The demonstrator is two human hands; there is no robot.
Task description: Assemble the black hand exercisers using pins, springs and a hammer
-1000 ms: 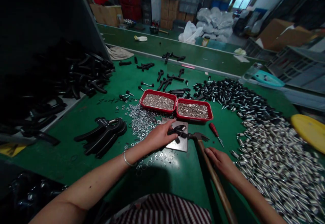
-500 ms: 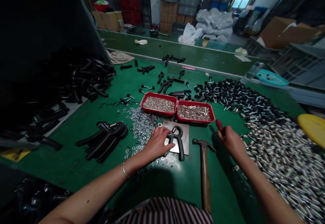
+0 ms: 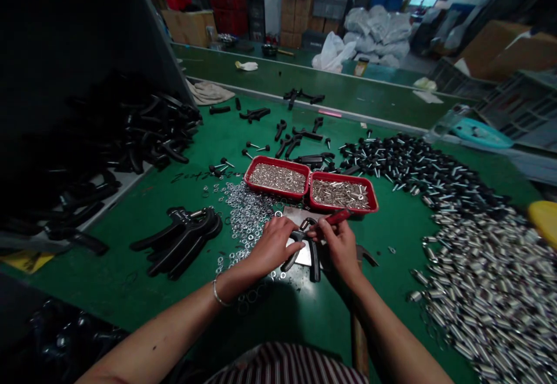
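Observation:
My left hand (image 3: 273, 246) is closed on a black hand grip strengthener (image 3: 314, 263), pressing it down on a small metal plate (image 3: 297, 214). The grip's two handles point toward me, and its spring sits near the top. In my right hand (image 3: 342, 249) is a red-handled tool (image 3: 338, 217), its handle sticking out up and to the right. My right fingertips are at the spring end of the grip; the tool's working end cannot be made out there. Partly under my right hand and forearm lies a hammer (image 3: 359, 343) with a wooden handle.
Two red trays (image 3: 277, 190) of small metal parts stand behind the plate. Loose washers (image 3: 246, 213) lie left, beside stacked grips (image 3: 183, 242). Springs (image 3: 500, 291) and black-headed bolts (image 3: 404, 160) are heaped right. A large bin (image 3: 167, 65) of black handles stands left.
My right hand has come left with the red-handled tool, from beside the right tray to the grip, and now covers part of the hammer. My left hand stays on the grip.

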